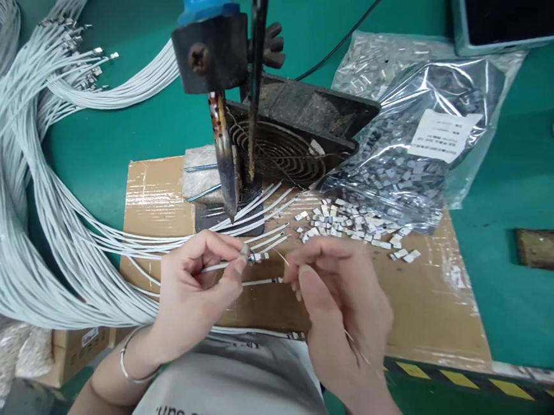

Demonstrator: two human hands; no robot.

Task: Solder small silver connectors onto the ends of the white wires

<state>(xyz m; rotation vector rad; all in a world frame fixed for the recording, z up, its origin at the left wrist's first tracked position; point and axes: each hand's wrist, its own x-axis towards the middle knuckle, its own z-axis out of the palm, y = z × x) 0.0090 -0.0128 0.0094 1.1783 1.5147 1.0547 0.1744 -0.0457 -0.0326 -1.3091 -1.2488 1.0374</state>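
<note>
My left hand (203, 291) pinches a white cable (215, 267) close to its end, where a small metal connector (260, 257) sticks out past the fingertips. A thin solder wire (280, 257) is held between thumb and fingers of my right hand (346, 302), its tip pointing toward that connector. More of this wire trails across the right palm. Above the hands, a soldering iron (224, 152) with a blue handle is clamped tip-down, apart from both hands. Several other white cable ends (277, 207) fan out beneath its tip.
Small metal connectors (347, 222) lie piled on the cardboard (442, 303). Behind them sit a black fan (281, 150) and a plastic bag (421, 136) of small parts. A thick white cable bundle (3, 211) covers the left side. A wooden strip (549, 249) lies right.
</note>
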